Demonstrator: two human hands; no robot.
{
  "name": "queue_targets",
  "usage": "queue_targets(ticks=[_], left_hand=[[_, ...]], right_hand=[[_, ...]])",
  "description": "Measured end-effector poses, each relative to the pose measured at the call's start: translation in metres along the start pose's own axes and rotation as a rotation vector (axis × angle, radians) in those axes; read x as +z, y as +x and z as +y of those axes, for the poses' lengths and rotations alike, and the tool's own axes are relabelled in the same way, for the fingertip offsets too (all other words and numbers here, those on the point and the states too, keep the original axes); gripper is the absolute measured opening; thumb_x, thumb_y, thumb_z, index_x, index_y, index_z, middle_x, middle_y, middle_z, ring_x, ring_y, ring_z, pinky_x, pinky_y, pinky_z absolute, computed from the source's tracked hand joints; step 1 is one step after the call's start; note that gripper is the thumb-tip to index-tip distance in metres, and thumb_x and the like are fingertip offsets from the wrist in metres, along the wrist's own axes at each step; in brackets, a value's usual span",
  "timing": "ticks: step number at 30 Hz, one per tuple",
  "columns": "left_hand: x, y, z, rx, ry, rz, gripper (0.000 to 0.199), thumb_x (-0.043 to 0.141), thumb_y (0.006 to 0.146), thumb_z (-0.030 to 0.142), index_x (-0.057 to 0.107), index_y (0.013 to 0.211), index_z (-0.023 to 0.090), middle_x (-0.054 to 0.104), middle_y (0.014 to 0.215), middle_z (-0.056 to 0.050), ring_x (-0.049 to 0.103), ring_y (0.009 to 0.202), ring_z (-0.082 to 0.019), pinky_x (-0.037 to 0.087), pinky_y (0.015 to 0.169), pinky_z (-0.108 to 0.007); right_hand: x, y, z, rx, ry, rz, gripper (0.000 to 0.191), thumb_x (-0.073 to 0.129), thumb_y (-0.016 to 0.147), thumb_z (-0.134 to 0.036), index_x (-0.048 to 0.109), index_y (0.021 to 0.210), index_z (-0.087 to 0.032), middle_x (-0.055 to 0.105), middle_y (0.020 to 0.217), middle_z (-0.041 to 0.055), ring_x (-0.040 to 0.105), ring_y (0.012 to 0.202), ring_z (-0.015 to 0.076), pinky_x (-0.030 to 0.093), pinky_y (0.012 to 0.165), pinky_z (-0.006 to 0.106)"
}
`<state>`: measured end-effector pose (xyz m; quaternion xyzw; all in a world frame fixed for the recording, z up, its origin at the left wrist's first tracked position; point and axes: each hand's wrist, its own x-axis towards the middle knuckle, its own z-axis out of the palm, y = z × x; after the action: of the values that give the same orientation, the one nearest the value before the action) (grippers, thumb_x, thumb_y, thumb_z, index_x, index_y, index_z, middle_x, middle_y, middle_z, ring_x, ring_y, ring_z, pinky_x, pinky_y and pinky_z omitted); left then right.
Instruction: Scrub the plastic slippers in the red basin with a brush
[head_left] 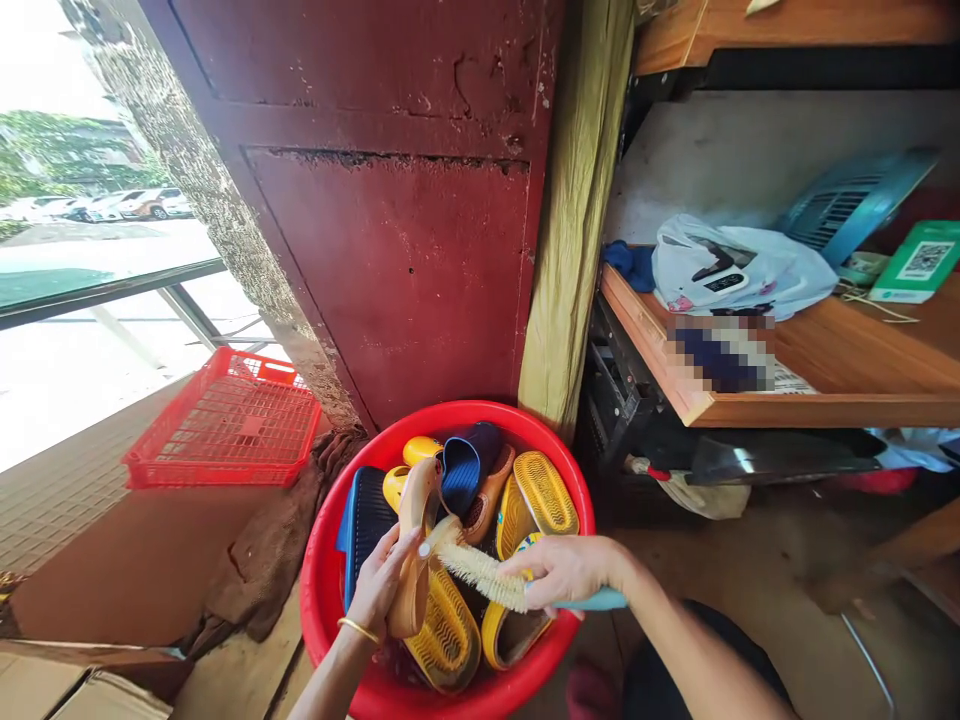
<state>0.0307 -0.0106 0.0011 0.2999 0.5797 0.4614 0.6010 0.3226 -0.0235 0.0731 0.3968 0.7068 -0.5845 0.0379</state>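
My left hand (381, 580) grips a tan slipper (411, 585) on its edge above the red basin (311, 560). In my right hand (574, 572) is a scrub brush (480, 572) with cream bristles and a light blue handle; its bristled end reaches the slipper's opening. Around and below them the basin holds several slippers: a navy one (466, 470), a blue one (367, 530) at the left, a yellow one (546, 492) sole up at the right, and another yellow one (446, 630) in front. My fingers hide part of the brush handle.
A red plastic crate (232, 420) lies left of the basin, near a brown cloth (255, 570). Behind stands a dark red door (397, 260). At the right, a wooden shelf (847, 350) bears a white plastic bag (739, 265) and a blue fan (855, 205).
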Motion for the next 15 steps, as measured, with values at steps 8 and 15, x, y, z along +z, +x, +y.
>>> queue_targets(ticks=[8,15], left_hand=[[0.003,0.005,0.001,-0.012,-0.020,-0.075,0.060,0.086,0.072,0.050,0.071,0.121,0.018,0.080,0.089,-0.007,0.073,0.068,-0.020,0.058,0.064,-0.030],[-0.009,0.015,-0.015,0.045,0.173,-0.062,0.073,0.074,0.080,0.061,0.065,0.135,0.015,0.079,0.115,-0.013,0.075,0.104,-0.031,0.059,0.090,-0.039]], right_hand=[[-0.004,-0.012,0.005,0.031,0.186,-0.057,0.069,0.063,0.085,-0.023,0.053,0.153,-0.024,0.069,0.070,-0.0036,0.055,0.042,0.0085,0.044,0.044,0.016],[-0.014,-0.046,0.004,-0.036,0.235,0.024,0.074,0.064,0.081,-0.024,0.051,0.154,-0.020,0.069,0.075,-0.0015,0.055,0.046,0.0089,0.046,0.042,0.017]])
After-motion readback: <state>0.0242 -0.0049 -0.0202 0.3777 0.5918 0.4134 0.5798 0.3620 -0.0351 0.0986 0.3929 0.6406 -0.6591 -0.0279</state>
